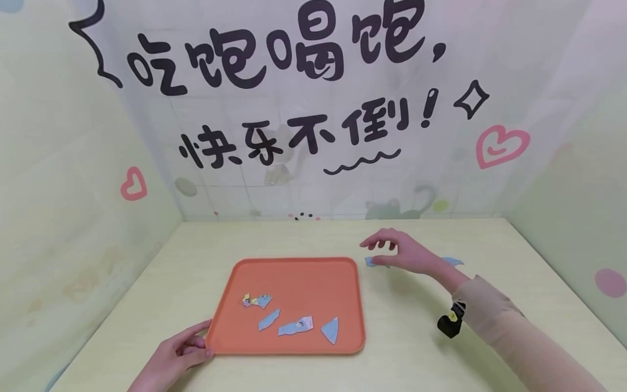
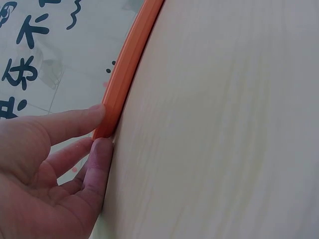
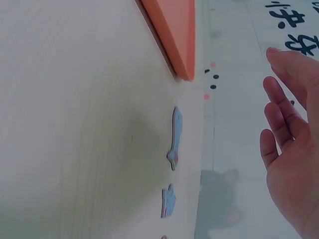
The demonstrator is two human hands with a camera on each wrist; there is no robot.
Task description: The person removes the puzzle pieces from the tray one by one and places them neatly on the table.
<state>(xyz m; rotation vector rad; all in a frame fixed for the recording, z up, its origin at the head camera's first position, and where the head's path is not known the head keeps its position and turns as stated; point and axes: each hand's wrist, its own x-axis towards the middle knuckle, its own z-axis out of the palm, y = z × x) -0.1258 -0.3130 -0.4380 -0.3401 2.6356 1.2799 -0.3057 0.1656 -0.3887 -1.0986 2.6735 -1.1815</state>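
Note:
My left hand [image 1: 168,356] grips the front left corner of an orange tray [image 1: 299,277], fingers and thumb bent about its rim. On the tray lie several flat, irregular light-blue cut pieces with printed patches, among them a triangle [image 1: 330,330] and a piece with yellow figures [image 1: 257,300]. My right hand [image 1: 405,251] hovers with loosely bent fingers over the table to the right of the tray, holding nothing. Below it is a blue piece [image 3: 175,137], partly hidden by the hand in the head view. A second blue piece [image 3: 168,201] lies close by.
The pale wooden table [image 1: 411,354] carries the tray. Another blue piece [image 1: 453,261] shows behind the right wrist. A printed cloth wall [image 1: 274,196] with black characters closes off the back, and side walls stand left and right. A black strap hangs at the right wrist.

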